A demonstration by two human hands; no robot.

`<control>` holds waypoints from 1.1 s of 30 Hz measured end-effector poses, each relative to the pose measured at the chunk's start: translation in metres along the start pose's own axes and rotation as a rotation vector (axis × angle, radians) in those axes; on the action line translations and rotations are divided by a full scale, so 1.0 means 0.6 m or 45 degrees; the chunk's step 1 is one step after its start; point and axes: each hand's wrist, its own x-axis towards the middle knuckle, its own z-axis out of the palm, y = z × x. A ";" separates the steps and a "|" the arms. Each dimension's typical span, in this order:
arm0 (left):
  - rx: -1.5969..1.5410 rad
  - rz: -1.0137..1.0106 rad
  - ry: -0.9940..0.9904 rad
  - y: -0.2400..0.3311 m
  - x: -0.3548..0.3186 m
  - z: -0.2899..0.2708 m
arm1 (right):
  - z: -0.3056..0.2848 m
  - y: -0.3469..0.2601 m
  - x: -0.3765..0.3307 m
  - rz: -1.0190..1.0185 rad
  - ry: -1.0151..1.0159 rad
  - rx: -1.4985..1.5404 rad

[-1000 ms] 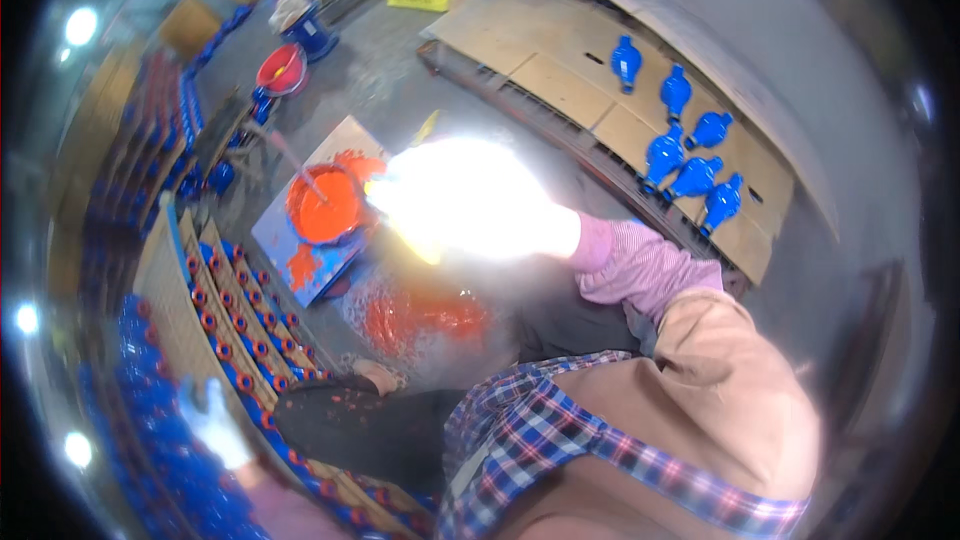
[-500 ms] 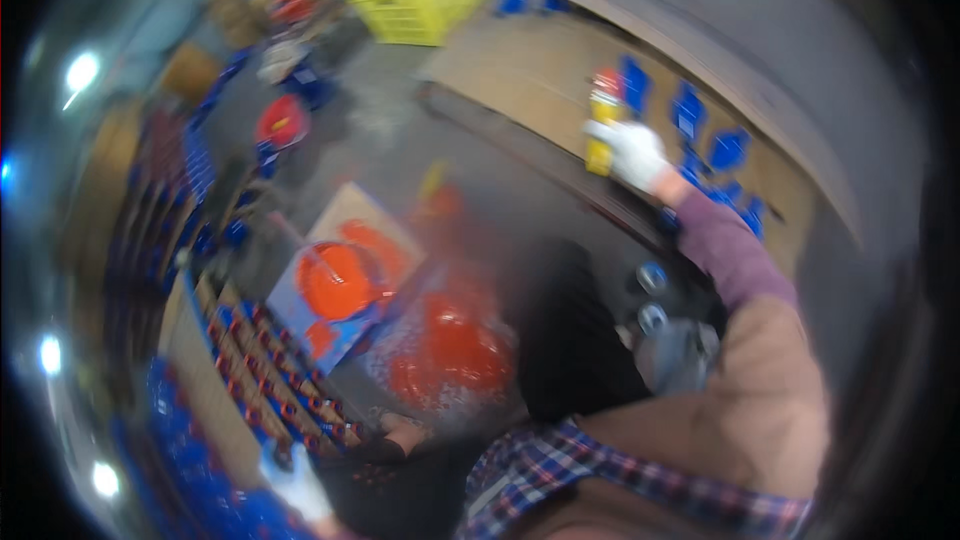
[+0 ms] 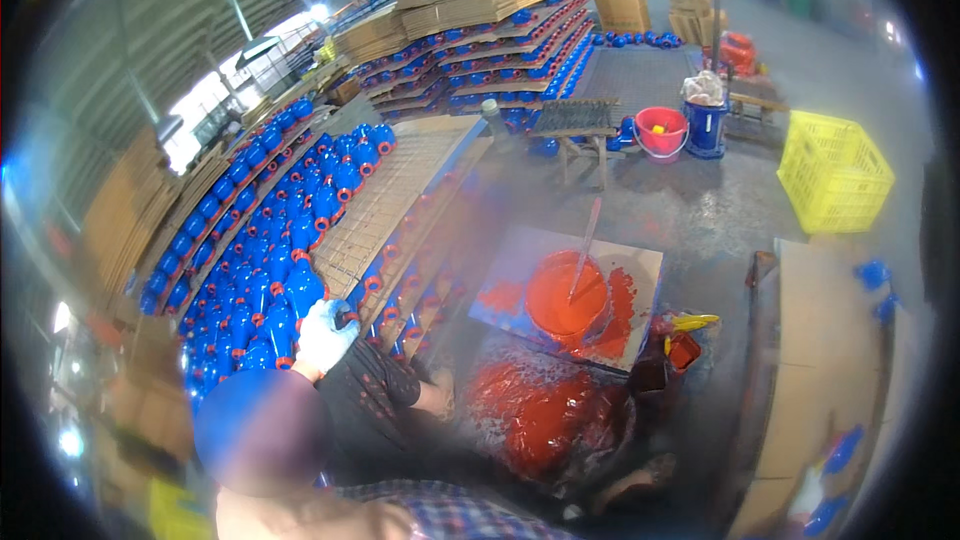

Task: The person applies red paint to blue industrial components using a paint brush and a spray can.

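Note:
My left hand, in a white glove, is closed around the end of a blue bottle-shaped casting, at the near edge of a layer of similar pieces. These blue castings lie side by side, with red-rimmed openings. At the lower right, my right hand is a white blur over a brown board, near a blue piece; its fingers and anything in them are not readable.
An orange-red paint tub with a stick stands on a smeared board. Before it lies a red-coated plastic sheet. A yellow crate, pink bucket and blue bucket stand beyond. Cardboard-layered stacks rise behind.
The view has swung left and upward, bringing the stacks into sight. My right hand, which held a yellow can with a red top, is now at the lower right edge. My left hand stays by the castings.

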 end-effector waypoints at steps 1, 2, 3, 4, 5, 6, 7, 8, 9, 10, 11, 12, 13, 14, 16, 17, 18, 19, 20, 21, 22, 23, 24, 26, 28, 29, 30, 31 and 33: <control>0.048 0.005 -0.027 0.000 0.002 0.001 | 0.004 0.005 0.011 -0.008 0.002 -0.101; 0.094 0.028 -0.030 -0.001 0.001 0.000 | 0.010 0.011 0.021 -0.020 0.006 -0.202; 0.124 0.038 -0.033 -0.001 0.002 0.001 | 0.017 0.014 0.036 0.075 -0.020 -0.051; 0.104 0.030 -0.041 -0.002 0.001 0.000 | 0.024 0.017 0.047 0.173 -0.047 0.100; 0.097 0.006 -0.062 -0.002 0.002 -0.001 | 0.033 0.016 0.057 0.274 -0.063 0.249; 0.096 -0.016 -0.074 -0.002 0.001 -0.002 | 0.037 0.011 0.061 0.277 -0.045 0.251; 0.078 -0.024 -0.073 -0.003 -0.001 -0.003 | 0.047 0.001 0.059 0.243 -0.018 0.224; 0.069 -0.009 -0.070 -0.003 -0.003 -0.004 | 0.052 -0.016 0.053 0.200 0.012 0.199; 0.060 0.000 -0.053 -0.003 -0.006 -0.005 | 0.058 -0.040 0.040 0.160 0.034 0.190; 0.056 0.000 -0.031 -0.002 -0.009 -0.005 | 0.069 -0.074 0.025 0.114 0.056 0.187; 0.050 0.030 -0.006 -0.002 -0.013 -0.006 | 0.075 -0.109 0.003 0.074 0.071 0.199; 0.051 0.059 0.016 -0.001 -0.015 -0.007 | 0.080 -0.148 -0.019 0.026 0.088 0.213; 0.054 0.094 0.045 0.001 -0.017 -0.007 | 0.085 -0.185 -0.042 -0.026 0.102 0.238; 0.003 0.102 0.050 0.002 -0.020 -0.008 | 0.089 -0.220 -0.062 -0.087 0.116 0.268; -0.093 0.134 0.080 0.005 -0.023 -0.009 | 0.097 -0.269 -0.103 -0.310 0.177 0.454; -0.121 0.163 0.101 0.006 -0.025 -0.009 | 0.092 -0.289 -0.109 -0.120 -0.023 0.089; -0.144 0.186 0.124 0.006 -0.027 -0.010 | 0.118 -0.311 -0.113 -0.020 0.025 0.235; -0.169 0.209 0.148 0.006 -0.029 -0.011 | 0.123 -0.325 -0.128 -0.134 0.049 0.254; -0.191 0.232 0.173 0.005 -0.031 -0.013 | 0.135 -0.346 -0.142 -0.089 0.103 0.277; -0.256 0.281 0.211 0.005 -0.034 -0.015 | 0.133 -0.369 -0.158 -0.310 0.094 0.060; -0.293 0.272 0.190 0.005 -0.036 -0.018 | 0.140 -0.399 -0.172 -0.092 0.047 0.416; -0.335 0.270 0.160 0.006 -0.039 -0.022 | 0.129 -0.435 -0.186 -0.054 -0.150 0.587; -0.381 0.276 0.119 0.007 -0.042 -0.027 | 0.133 -0.481 -0.196 0.038 -0.113 0.745; -0.509 0.312 0.107 0.017 -0.043 -0.034 | 0.099 -0.570 -0.234 -0.513 -0.064 -0.698; -0.592 0.358 0.085 0.037 -0.043 -0.036 | 0.102 -0.658 -0.291 -0.859 0.006 -0.334; -0.647 0.432 0.063 0.051 -0.041 -0.034 | 0.101 -0.708 -0.312 -0.935 -0.010 -0.389; -0.675 0.473 0.039 0.066 -0.040 -0.032 | 0.097 -0.758 -0.336 -0.965 -0.078 -0.338; -0.832 0.475 -0.024 0.086 -0.042 -0.024 | 0.092 -0.807 -0.359 -0.930 -0.158 -0.309; -0.985 0.476 -0.170 0.124 -0.036 -0.012 | 0.059 -0.910 -0.413 -1.228 -0.466 -0.156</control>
